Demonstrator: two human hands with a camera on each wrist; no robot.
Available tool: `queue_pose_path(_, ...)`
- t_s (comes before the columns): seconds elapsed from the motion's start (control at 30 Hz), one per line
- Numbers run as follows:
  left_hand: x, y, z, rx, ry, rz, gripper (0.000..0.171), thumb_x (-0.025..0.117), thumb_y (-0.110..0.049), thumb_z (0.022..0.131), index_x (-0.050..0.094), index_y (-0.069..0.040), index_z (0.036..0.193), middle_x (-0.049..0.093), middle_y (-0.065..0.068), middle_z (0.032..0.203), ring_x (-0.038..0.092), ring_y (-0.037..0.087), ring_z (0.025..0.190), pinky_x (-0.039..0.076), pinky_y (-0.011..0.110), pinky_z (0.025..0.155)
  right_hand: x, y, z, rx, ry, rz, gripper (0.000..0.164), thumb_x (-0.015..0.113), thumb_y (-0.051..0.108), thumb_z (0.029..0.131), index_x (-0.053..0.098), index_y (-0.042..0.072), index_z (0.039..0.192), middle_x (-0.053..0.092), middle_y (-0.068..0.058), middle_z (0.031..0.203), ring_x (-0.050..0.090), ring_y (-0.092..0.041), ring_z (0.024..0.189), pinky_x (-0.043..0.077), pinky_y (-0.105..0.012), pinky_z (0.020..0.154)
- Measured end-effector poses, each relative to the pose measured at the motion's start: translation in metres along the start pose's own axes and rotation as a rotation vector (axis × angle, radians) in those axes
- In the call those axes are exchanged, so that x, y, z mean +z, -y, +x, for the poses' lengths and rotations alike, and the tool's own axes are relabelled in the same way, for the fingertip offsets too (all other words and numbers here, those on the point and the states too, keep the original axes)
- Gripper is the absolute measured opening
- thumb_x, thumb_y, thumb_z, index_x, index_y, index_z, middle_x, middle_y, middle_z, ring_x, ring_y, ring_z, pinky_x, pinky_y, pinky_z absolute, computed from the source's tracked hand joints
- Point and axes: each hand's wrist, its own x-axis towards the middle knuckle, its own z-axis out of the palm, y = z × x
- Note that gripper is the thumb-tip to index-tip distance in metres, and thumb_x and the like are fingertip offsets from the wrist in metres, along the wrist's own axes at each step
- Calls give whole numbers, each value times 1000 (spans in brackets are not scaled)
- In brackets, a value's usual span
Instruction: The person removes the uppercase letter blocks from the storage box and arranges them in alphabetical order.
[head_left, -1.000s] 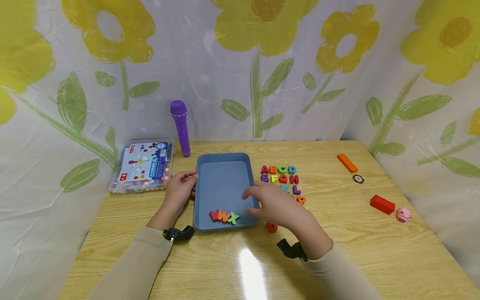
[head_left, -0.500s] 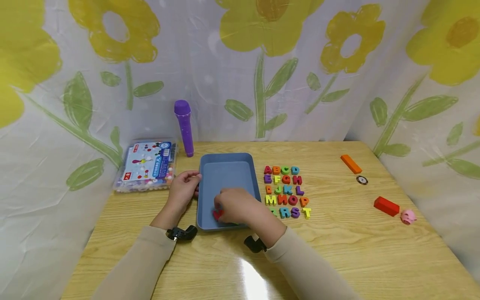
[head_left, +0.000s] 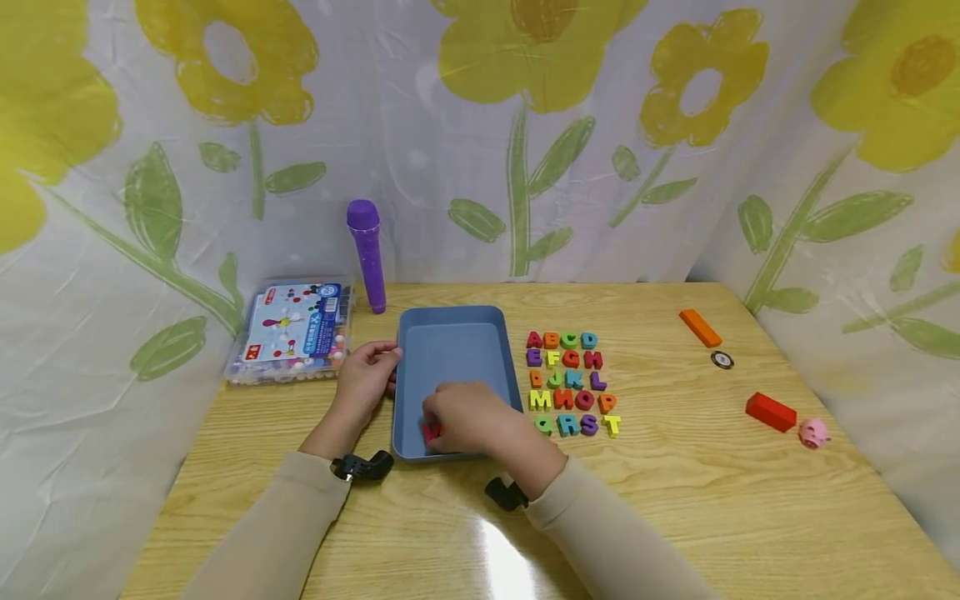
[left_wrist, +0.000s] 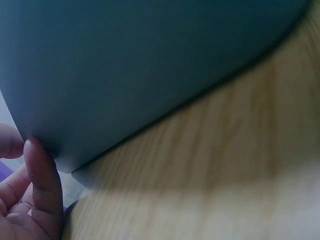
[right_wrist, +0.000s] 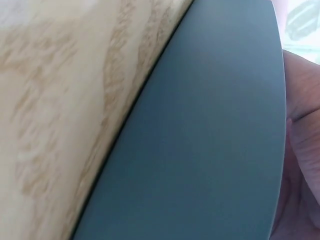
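Observation:
My left hand (head_left: pixel 362 382) grips the left rim of the blue-grey tray (head_left: pixel 453 310). In the left wrist view the thumb (left_wrist: pixel 42 175) lies against the tray's outer wall, with a finger across its rim. Inside the tray, my right hand (head_left: pixel 472 418) reaches down with curled fingers near the front left. A red toy letter V (head_left: pixel 430 434) shows between its thumb and fingers. The orange W and green X beside it are mostly covered by this hand. Beyond the tray wall (right_wrist: pixel 200 130) in the right wrist view, only part of the right hand appears.
Rows of coloured toy letters (head_left: pixel 573 380), A through T, lie right of the tray. Farther right are an orange block (head_left: pixel 701 327), a round chip (head_left: pixel 722 360), a red block (head_left: pixel 771 412) and a pink pig head (head_left: pixel 813 432). A boxed kit (head_left: pixel 292 332) and purple microphone (head_left: pixel 368 258) stand back left.
My right hand has moved left and down into the tray, from spread fingers near its right wall to curled fingers over the letters. The left hand has stayed on the rim.

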Motion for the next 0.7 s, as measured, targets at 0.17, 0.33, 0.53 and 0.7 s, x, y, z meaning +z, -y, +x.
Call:
queue_pose_path(0.17, -1, 1, 1, 2, 0, 5, 38, 68, -25, 108, 70, -2, 138, 70, 5, 94, 64, 10, 74, 58, 22, 61, 3, 3, 3, -11, -15, -8, 18, 86, 36, 94, 73, 24, 95, 59, 9, 89, 55, -10, 79, 46, -31, 70)
queue_pose_path(0.33, 0, 2, 2, -1, 4, 1, 37, 68, -24, 108, 70, -2, 138, 71, 5, 94, 65, 10, 73, 59, 22, 61, -3, -1, -1, -15, -23, 60, 18, 86, 35, 96, 76, 21, 101, 64, 7, 96, 57, -9, 80, 50, -29, 73)
queue_pose_path(0.53, 2, 0, 1, -8, 1, 11, 37, 68, -24, 108, 70, -2, 138, 71, 6, 95, 65, 10, 74, 59, 22, 62, -31, -24, -35, 10, -112, 205, 21, 85, 33, 98, 77, 18, 111, 71, 0, 109, 60, -12, 84, 53, -29, 75)
queue_pose_path(0.7, 1, -2, 0, -8, 2, 14, 39, 68, -25, 108, 69, -2, 139, 72, 7, 98, 64, 11, 75, 59, 22, 62, -46, -58, -81, 91, -215, 281, 25, 88, 26, 95, 77, 14, 113, 71, -2, 110, 64, -23, 96, 56, -35, 82)
